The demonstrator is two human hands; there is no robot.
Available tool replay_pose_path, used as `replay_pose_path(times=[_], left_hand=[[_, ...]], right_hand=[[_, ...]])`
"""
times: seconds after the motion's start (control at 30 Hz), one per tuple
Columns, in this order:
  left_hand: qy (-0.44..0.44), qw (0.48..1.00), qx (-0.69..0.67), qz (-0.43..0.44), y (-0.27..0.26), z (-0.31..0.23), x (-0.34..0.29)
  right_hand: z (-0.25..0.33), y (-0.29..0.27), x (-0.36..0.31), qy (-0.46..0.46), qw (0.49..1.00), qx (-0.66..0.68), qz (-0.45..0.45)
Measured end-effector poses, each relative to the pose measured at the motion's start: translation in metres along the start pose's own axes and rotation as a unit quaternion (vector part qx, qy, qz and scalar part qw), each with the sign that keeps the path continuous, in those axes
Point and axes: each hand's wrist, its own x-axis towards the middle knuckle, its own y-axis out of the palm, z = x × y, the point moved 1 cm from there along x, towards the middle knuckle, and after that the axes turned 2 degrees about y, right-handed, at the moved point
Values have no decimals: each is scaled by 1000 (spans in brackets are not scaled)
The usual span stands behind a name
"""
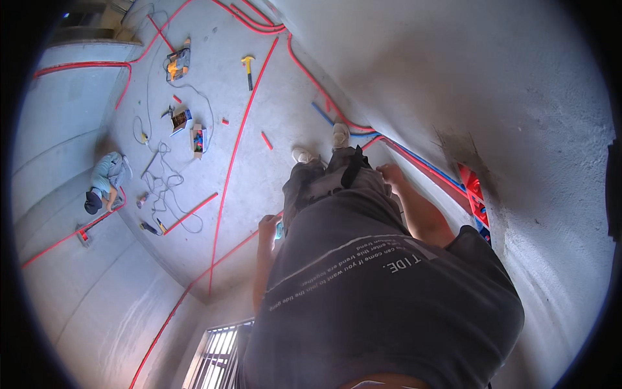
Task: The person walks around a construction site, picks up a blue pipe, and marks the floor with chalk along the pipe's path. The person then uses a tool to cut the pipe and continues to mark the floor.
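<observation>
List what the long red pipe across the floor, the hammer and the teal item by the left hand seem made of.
Red pipe: probably plastic, given its even colour and smooth-looking surface.
Hammer: perhaps a metal head; the handle's black end may be rubber or plastic, judging by colour alone.
Teal item by the left hand: too little shows to tell.

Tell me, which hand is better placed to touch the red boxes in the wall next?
Probably the right hand: the red boxes are on its side, and it is clearly nearer to them. The left hand is farther away, beside a teal object too small to identify.
</observation>
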Motion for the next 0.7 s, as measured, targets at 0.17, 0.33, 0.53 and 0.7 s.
replay_pose_path(times=[0.17, 0.33, 0.53, 0.7], left_hand=[[-3, 997, -76, -31, -27, 8, 12], [-19, 997, -69, 5, -46, 39, 18], [-40, 997, -45, 48, -73, 97, 47], [-48, 997, -10, 61, -102, 79, 61]], right_hand=[[28, -5, 2, 191, 924, 325, 68], [96, -45, 2, 345, 811, 471, 45], [124, -26, -22, 377, 786, 489, 36], [91, 46, -57, 68, 997, 23, -40]])
